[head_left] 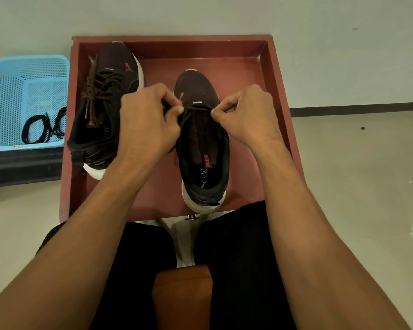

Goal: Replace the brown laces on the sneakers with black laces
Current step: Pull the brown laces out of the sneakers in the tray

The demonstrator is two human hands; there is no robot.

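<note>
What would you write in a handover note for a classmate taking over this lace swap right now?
Hands: the left hand and the right hand each pinch the lace where it crosses the lowest eyelets of the right sneaker. Its colour is too dark to tell.
Things: both sneakers sit in the red tray. The black laces lie in the blue basket beside it.
Done: the right sneaker is bare above that bottom row.
Left: finish it in black. The left sneaker still carries its brown laces and needs swapping too.
</note>
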